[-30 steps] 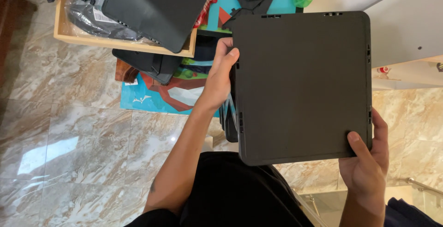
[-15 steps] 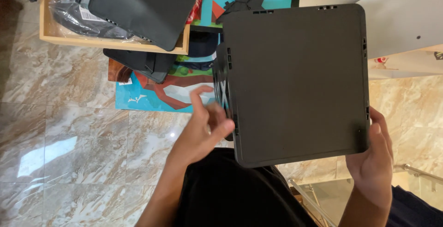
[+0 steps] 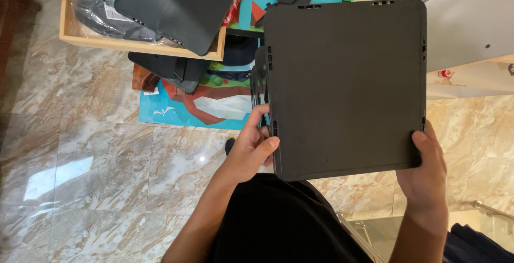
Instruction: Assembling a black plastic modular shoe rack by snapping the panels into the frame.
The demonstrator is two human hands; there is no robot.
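Note:
I hold a large square black plastic panel point(image 3: 345, 86) with rounded corners and small slots along its edges, flat side toward the camera. My left hand point(image 3: 251, 148) grips its lower left edge, fingers curled behind it where another thin black panel edge point(image 3: 259, 84) shows. My right hand point(image 3: 428, 174) holds the lower right corner, thumb on the front face.
A wooden tray point(image 3: 134, 44) at upper left holds a black panel point(image 3: 179, 3) and bagged black parts. Below it lie more black pieces point(image 3: 171, 70) on a colourful printed sheet point(image 3: 209, 105). White furniture boards point(image 3: 471, 22) stand at the right on the marble floor point(image 3: 91, 156).
My left hand slid down the panel's left edge from mid-height to the lower left corner. The panel shifted slightly left and up in view.

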